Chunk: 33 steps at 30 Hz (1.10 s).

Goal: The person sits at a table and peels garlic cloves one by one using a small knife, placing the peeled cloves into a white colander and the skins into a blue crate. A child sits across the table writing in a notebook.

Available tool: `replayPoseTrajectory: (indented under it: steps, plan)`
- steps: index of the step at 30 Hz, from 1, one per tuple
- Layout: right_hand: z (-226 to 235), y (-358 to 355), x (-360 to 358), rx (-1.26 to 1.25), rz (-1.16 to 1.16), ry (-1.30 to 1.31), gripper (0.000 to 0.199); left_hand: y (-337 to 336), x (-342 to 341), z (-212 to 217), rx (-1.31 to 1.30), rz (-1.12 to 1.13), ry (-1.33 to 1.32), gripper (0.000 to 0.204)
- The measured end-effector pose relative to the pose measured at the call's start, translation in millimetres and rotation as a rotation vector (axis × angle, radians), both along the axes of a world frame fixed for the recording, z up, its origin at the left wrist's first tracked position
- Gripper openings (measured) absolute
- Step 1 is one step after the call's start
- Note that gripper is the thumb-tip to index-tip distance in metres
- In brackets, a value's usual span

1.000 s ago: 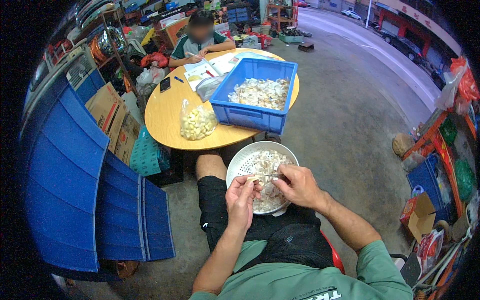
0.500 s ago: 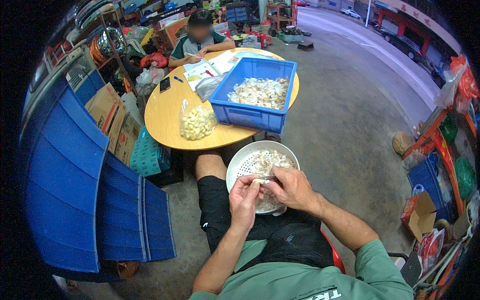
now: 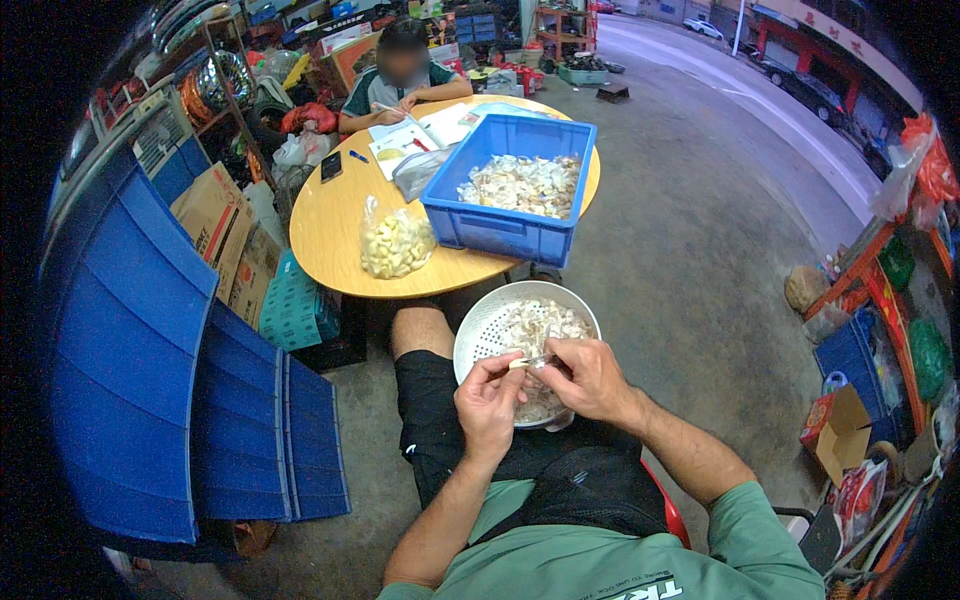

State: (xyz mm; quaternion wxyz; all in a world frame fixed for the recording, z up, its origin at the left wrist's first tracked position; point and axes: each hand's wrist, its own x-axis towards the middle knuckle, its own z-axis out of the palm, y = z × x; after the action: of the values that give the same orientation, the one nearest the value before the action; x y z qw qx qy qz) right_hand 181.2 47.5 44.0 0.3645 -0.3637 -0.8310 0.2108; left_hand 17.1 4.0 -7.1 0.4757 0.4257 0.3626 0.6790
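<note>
My left hand [image 3: 486, 402] pinches a pale garlic clove [image 3: 518, 364] between thumb and fingertips. Close beside it, my right hand [image 3: 590, 382] grips a small knife [image 3: 538, 360], its metal blade at the clove; the handle is hidden in my fist. Both hands are over a white perforated colander [image 3: 468, 338] on my lap, which holds papery garlic skins and cloves [image 3: 545, 318]. Beyond it, on the table, a clear plastic bag [image 3: 396, 246] of peeled yellowish cloves stands next to a blue crate [image 3: 505, 232] heaped with cloves in their skins [image 3: 525, 185].
The round wooden table [image 3: 325, 235] carries a phone [image 3: 331, 166], a blue pen [image 3: 358, 156] and papers [image 3: 392, 145]. Across it a person [image 3: 400, 85] sits writing. Blue panels [image 3: 130, 360] stand at my left beside cardboard boxes [image 3: 212, 215]. An opened carton [image 3: 838, 430] lies at right.
My left hand has shifted slightly left with the clove, so more of the clove and blade shows. My right hand stays nearly in place.
</note>
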Motion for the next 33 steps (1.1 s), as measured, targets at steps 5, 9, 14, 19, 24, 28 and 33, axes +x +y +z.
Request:
replayPoseTrajectory:
  steps: [5,9,14,19,24,28,33]
  plan:
    - [-3.2,0.7,1.4,-0.008,0.065,0.033,0.029,-1.0,-0.4,-1.3,0.020,0.002,0.007,0.016]
    - [-1.3,-0.2,3.3,-0.078,0.003,0.061,0.026,0.5,-1.7,-1.6,-0.027,0.016,-0.003,0.016]
    - [-2.3,5.7,13.9,-0.022,-0.073,0.072,0.020,1.1,-4.4,1.0,-0.073,0.008,-0.029,0.016]
    - [-2.4,7.1,22.2,-0.031,-0.156,-0.078,0.018,1.2,-5.6,-1.5,-0.128,-0.045,-0.098,0.018]
    - [-9.2,15.6,21.5,-0.018,-0.159,-0.159,0.016,10.2,-10.1,-5.1,-0.139,-0.056,-0.074,0.019]
    - [-1.8,30.8,15.8,0.031,-0.111,-0.249,0.013,52.8,-32.6,4.6,-0.029,0.047,0.111,0.019]
    - [7.4,44.9,8.9,0.006,-0.039,-0.305,0.013,129.5,-98.3,28.9,0.033,0.312,0.432,0.016]
